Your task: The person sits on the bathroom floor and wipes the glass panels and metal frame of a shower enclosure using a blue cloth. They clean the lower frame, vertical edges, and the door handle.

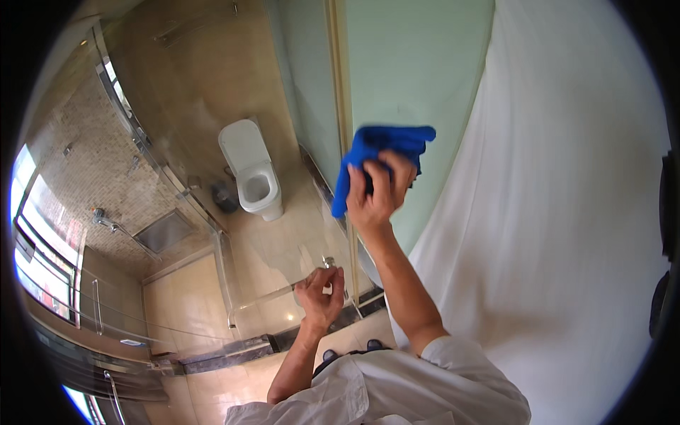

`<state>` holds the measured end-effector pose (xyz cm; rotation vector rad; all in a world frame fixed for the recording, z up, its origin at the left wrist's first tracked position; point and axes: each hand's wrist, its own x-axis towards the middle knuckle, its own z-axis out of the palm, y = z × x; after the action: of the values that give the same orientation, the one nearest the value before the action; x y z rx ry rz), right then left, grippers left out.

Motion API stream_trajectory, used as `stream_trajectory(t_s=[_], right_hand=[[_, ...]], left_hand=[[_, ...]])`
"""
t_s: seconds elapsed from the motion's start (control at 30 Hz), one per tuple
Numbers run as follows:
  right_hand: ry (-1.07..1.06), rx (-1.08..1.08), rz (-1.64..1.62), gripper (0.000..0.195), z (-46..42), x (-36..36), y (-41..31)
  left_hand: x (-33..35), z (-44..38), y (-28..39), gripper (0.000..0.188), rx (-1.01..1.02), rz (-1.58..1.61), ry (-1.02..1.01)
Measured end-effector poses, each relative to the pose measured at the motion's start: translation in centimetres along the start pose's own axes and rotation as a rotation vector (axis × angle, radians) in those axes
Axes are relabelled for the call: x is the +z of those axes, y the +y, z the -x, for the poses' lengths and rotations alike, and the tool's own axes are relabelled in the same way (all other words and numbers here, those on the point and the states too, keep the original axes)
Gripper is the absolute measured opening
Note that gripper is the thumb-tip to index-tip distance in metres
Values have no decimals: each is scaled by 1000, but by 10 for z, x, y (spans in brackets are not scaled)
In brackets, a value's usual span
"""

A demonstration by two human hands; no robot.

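My right hand [378, 194] holds a folded blue cloth [385, 138] up in front of a pale green frosted glass panel [419, 58]. The fingers bend over the cloth, which sticks out on both sides of the hand. Whether the cloth touches the glass cannot be told. Lower and to the left, my left hand [321, 297] has its fingers curled beside the edge of a clear glass door, just below a small metal fitting [329, 262]. What those fingers grip, if anything, is hidden.
A white toilet [258, 186] with its lid up stands beyond, with a dark bin [224, 196] at its left. A hand shower [106, 220] is at far left behind glass. White fabric [547, 186] hangs at right. A dark stone sill [255, 348] crosses the floor before my feet.
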<state>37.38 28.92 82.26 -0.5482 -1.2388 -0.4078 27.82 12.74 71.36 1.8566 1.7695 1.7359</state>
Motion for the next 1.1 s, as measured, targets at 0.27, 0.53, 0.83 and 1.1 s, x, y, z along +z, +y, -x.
stream_trajectory(t_s=[0.27, 0.53, 0.83, 1.1], right_hand=[[-149, 42, -77, 14, 97, -34, 20], [-251, -68, -32, 37, -67, 9, -4], [-336, -45, -26, 42, -19, -6, 6], [-328, -157, -100, 43, -94, 2, 8]], left_hand=[[7, -1, 8, 7, 1, -3, 22], [15, -23, 34, 10, 142, 28, 28], [27, -38, 53, 12, 194, 31, -17], [36, -50, 59, 11, 274, 73, -3]])
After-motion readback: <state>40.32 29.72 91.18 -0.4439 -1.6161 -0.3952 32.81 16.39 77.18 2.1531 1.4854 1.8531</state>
